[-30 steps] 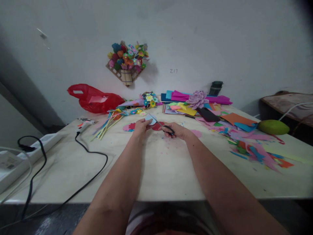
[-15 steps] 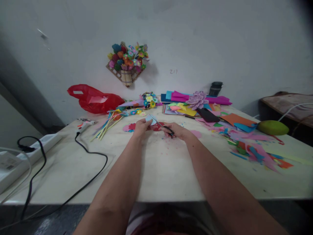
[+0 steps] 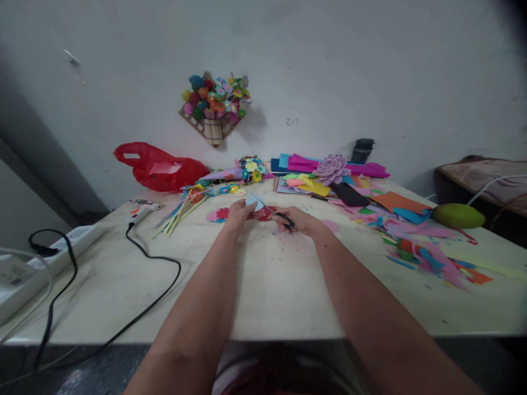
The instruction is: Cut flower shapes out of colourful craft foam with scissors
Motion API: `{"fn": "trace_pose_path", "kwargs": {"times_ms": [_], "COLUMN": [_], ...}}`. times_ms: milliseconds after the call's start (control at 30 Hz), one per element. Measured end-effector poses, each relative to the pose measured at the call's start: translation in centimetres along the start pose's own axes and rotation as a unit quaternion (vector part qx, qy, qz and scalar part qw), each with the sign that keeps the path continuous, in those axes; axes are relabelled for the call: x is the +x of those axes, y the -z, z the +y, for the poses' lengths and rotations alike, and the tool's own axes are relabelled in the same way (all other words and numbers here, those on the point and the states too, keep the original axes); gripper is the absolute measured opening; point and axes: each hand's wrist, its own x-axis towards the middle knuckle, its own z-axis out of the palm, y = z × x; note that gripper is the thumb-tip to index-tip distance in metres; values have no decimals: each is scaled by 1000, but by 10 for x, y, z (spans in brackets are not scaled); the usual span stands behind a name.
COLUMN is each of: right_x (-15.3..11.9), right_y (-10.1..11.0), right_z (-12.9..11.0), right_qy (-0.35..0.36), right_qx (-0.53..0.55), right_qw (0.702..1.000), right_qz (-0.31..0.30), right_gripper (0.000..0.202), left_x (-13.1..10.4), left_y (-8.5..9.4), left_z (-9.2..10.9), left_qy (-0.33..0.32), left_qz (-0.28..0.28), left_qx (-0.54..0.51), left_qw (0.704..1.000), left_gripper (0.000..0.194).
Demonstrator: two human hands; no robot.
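My left hand (image 3: 239, 213) pinches a small light-blue piece of paper or felt (image 3: 254, 203) above the middle of the table. Black-handled scissors (image 3: 284, 218) are in my right hand (image 3: 298, 220), fingers closed round the handles. Their blades point up and left and reach the blue piece; whether they are parted is too small to tell. Red cut-out pieces (image 3: 268, 212) lie on the table under the blades. A red, pink and blue pile of cut shapes (image 3: 220, 214) sits left of my left hand. Tiny pink scraps (image 3: 284, 241) are scattered below the scissors.
A hot glue gun (image 3: 144, 209) with a black cord and a power strip (image 3: 61, 258) lie left. A red plastic bag (image 3: 158, 167) and paper flowers (image 3: 252, 168) stand behind. Coloured sheets, a black phone (image 3: 349, 194), scraps (image 3: 436, 258) and a green mango-like fruit (image 3: 459, 215) lie right.
Almost nothing differs. My hands, the scissors and the blue piece stay in nearly the same place, with only a very slight shift.
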Motion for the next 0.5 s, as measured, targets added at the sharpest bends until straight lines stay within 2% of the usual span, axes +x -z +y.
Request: {"fn": "trace_pose_path", "kwargs": {"times_ms": [267, 500], "right_x": [-2, 3], "right_y": [0, -1], "right_z": [-2, 6], "right_qy": [-3, 14], "right_qx": [16, -10], "right_qw": [1000, 1000], "right_qz": [0, 20], "right_gripper": [17, 25], "left_x": [1, 1], "left_y": [2, 1], "left_z": [-2, -2], "left_qy": [10, 12], "left_qz": [-4, -2], "left_qx": [-3, -10], "left_qw": [1000, 1000], "left_gripper": [26, 31]}}
